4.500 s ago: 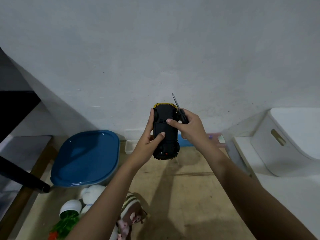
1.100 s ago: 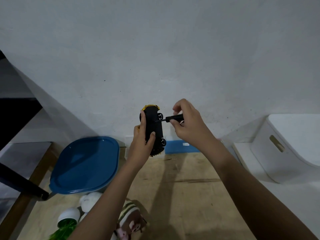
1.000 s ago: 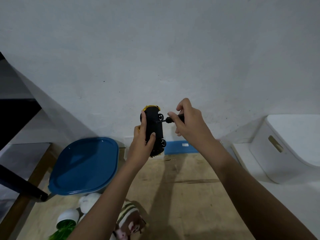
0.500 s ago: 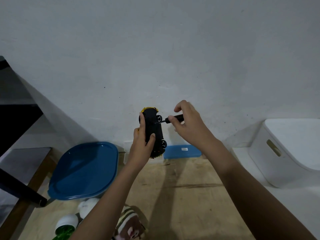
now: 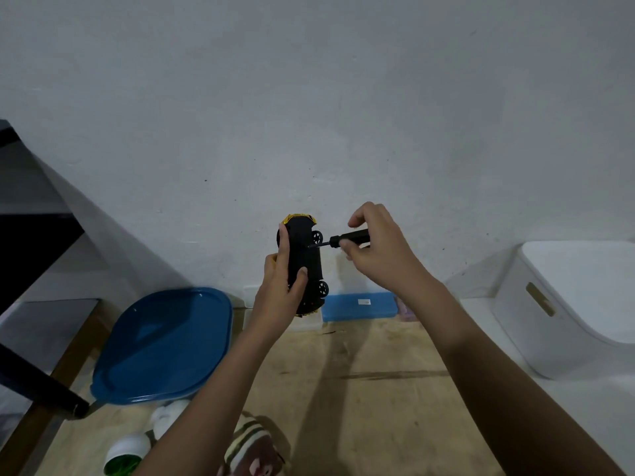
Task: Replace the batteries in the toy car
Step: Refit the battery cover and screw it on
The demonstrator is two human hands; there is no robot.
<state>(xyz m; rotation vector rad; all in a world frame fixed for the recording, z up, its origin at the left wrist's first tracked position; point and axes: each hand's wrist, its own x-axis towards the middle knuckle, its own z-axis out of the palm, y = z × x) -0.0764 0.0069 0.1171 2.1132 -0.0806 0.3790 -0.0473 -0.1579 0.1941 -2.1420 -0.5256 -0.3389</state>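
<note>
Fingers [image 5: 283,243] of the left hand [image 5: 278,297] are clamped on the car [image 5: 307,261] from its 9 o'clock side. The index lies along the black underside and the thumb presses on it lower down, so both cover part of that face. The car is held in the air on end, underside toward the camera, in front of the wall [image 5: 309,97] and above the far edge of the counter [image 5: 360,389]. At the car's 3 o'clock, the right hand [image 5: 381,259] pinches the screwdriver [image 5: 350,239] by its black handle, fingers curled round it. The shaft lies nearly level and its tip touches the underside just below the upper wheel.

Around the car, a black bar [image 5: 37,389] lies at 8 o'clock. A blue lid [image 5: 161,345] sits at 7, with a white cup [image 5: 125,453] of green stuff below it. A striped plush [image 5: 252,448] lies at 6, and a blue box [image 5: 357,305] stands against the wall at 5. A white bin [image 5: 567,304] stands well apart at 4.

Yellow bodywork edges the car's top and bottom ends. Two small black spoked wheels show on its right side.
</note>
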